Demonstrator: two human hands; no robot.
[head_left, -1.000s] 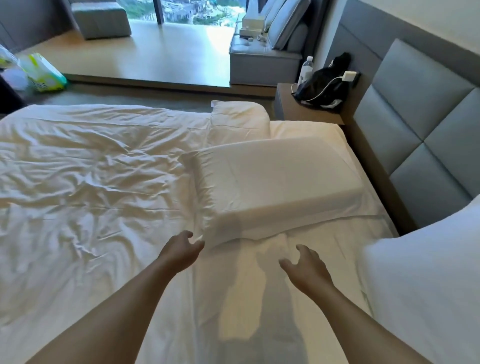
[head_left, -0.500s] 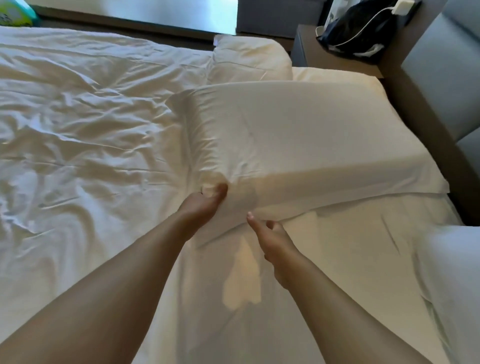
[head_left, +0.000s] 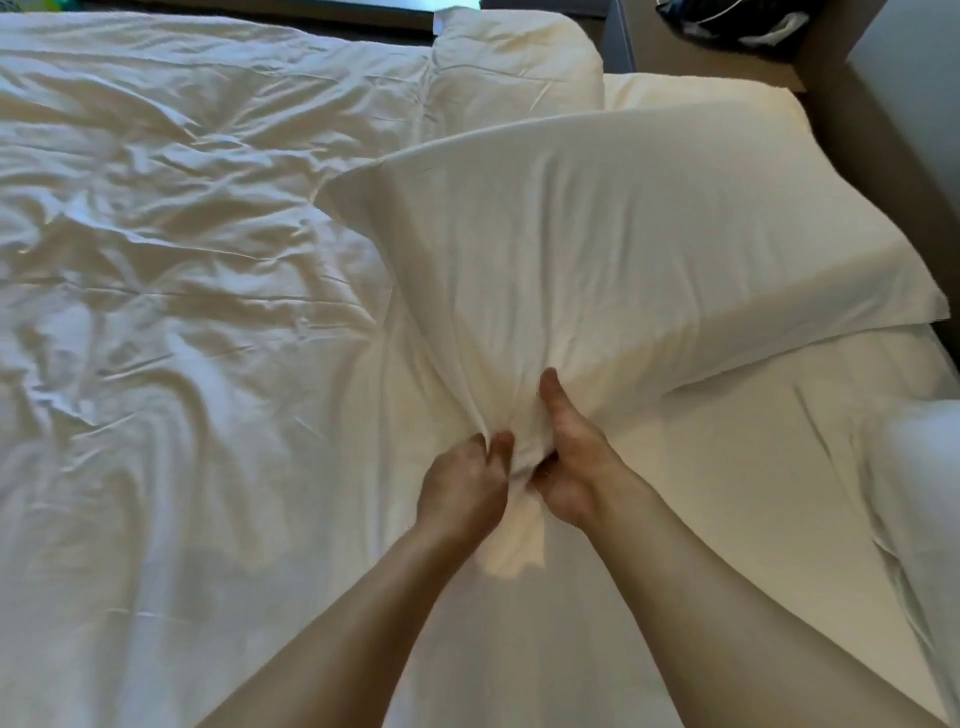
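A white pillow (head_left: 649, 249) in a white pillowcase lies across the head of the bed, its near left corner lifted and pulled toward me. My left hand (head_left: 462, 483) grips the bunched pillowcase fabric at that corner. My right hand (head_left: 569, 467) holds the same bunch from the right, thumb stretched up along the cloth. The two hands are almost touching. The fingers of both are partly buried in the fabric.
A crumpled white duvet (head_left: 182, 286) covers the left of the bed. A second pillow (head_left: 514, 67) lies behind. The white fitted sheet (head_left: 753, 467) is bare on the right. Another white pillow (head_left: 919, 493) sits at the right edge. A dark bag (head_left: 737, 21) rests on the nightstand.
Both hands reached from above the sheet to the pillow's near corner, closed on the pillowcase and drew it toward me. The view has tilted down and closer.
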